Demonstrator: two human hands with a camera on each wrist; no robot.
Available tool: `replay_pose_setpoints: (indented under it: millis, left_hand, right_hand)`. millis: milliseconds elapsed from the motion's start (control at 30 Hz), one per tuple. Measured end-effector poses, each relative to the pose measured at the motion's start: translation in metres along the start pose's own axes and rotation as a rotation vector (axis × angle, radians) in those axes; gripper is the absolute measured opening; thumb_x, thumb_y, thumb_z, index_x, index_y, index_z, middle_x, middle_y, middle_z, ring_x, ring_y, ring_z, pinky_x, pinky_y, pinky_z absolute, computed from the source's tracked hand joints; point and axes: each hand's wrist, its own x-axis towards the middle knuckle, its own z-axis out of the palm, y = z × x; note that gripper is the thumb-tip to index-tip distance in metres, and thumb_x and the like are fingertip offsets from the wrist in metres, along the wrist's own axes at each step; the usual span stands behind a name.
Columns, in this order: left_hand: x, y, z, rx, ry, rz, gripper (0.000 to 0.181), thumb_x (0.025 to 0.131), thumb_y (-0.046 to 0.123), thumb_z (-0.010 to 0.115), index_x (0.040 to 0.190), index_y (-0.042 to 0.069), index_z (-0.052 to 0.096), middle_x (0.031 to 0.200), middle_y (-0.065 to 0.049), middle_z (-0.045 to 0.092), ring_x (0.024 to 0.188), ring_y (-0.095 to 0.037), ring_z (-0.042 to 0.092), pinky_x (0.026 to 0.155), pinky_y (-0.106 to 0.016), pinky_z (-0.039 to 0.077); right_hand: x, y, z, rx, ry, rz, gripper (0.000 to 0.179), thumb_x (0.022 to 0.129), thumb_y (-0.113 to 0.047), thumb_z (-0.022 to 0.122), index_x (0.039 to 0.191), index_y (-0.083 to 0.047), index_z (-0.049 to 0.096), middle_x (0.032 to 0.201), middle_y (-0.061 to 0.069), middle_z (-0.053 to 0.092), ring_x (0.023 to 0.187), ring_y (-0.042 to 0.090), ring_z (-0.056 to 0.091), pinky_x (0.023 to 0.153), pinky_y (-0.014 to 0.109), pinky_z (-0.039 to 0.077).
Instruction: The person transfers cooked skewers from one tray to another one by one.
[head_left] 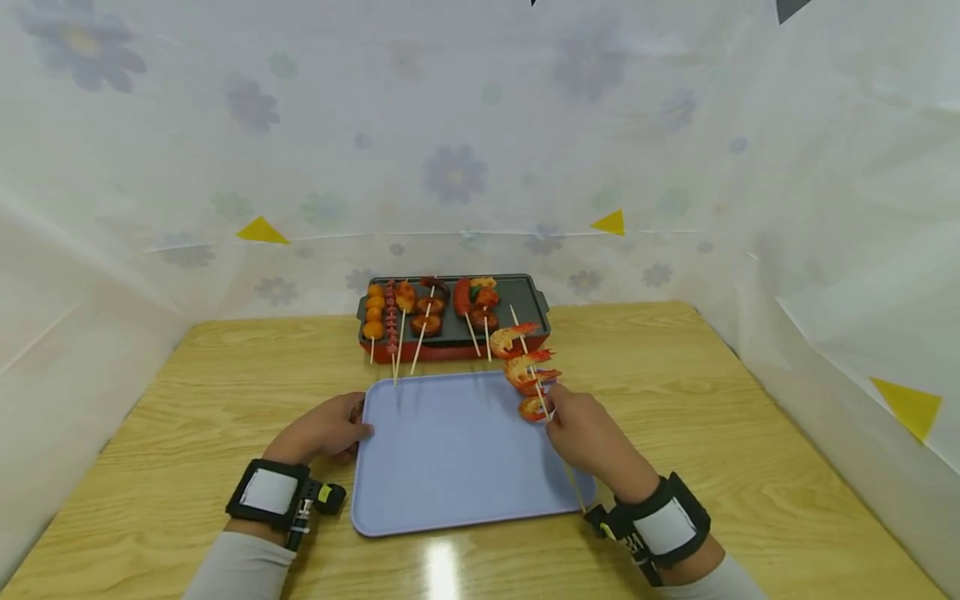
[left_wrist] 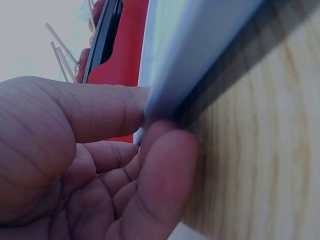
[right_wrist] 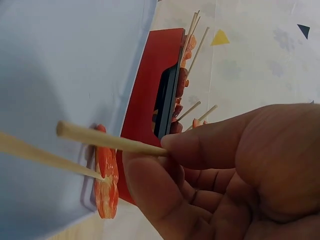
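Observation:
My right hand [head_left: 588, 429] pinches the wooden stick [right_wrist: 112, 140] of a shrimp skewer [head_left: 528, 367] between thumb and fingertips. Its orange-red shrimps hang over the tray's far right corner and reach toward the grill. Below, another shrimp [right_wrist: 106, 182] with a stick through it lies on the tray. The pale blue-violet tray [head_left: 450, 467] rests on the table. At its left edge my left hand [head_left: 330, 425] grips the rim, thumb [left_wrist: 110, 110] on the upper side and fingertips at the underside. Part of the lower stick is hidden behind my right hand.
A red grill [head_left: 450, 348] with a dark plate stands behind the tray. Across it lie several skewers, including orange balls [head_left: 373, 312], a sausage [head_left: 462, 297] and brown round slices [head_left: 427, 325]. Flowered white sheeting [head_left: 457, 175] surrounds the wooden table [head_left: 262, 367] at the back and sides.

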Motion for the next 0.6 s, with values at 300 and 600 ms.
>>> replay_pose_setpoints:
  millis: [300,600]
  left_hand:
    - [-0.0005,0.0003,0.0008,-0.035,0.014,-0.015,0.036,0.091,0.010,0.055,0.126,0.001,0.046,0.072,-0.011,0.053,0.058,-0.021,0.055,0.050,-0.032,0.045]
    - [-0.0004,0.0022,0.0003,-0.026,0.010,-0.035,0.040,0.091,0.010,0.055,0.128,0.001,0.044,0.075,-0.012,0.052,0.061,-0.022,0.056,0.052,-0.032,0.047]
  right_hand:
    - [0.0001,-0.0026,-0.0005,-0.016,-0.060,0.014,0.009,0.079,0.004,0.053,0.082,-0.004,0.049,0.059,0.002,0.045,0.052,0.015,0.042,0.044,0.028,0.032]
    - [-0.0007,-0.0047,0.0006,-0.033,-0.114,-0.018,0.008,0.081,0.005,0.053,0.088,0.000,0.053,0.063,0.003,0.049,0.054,0.016,0.043,0.046,0.029,0.034]
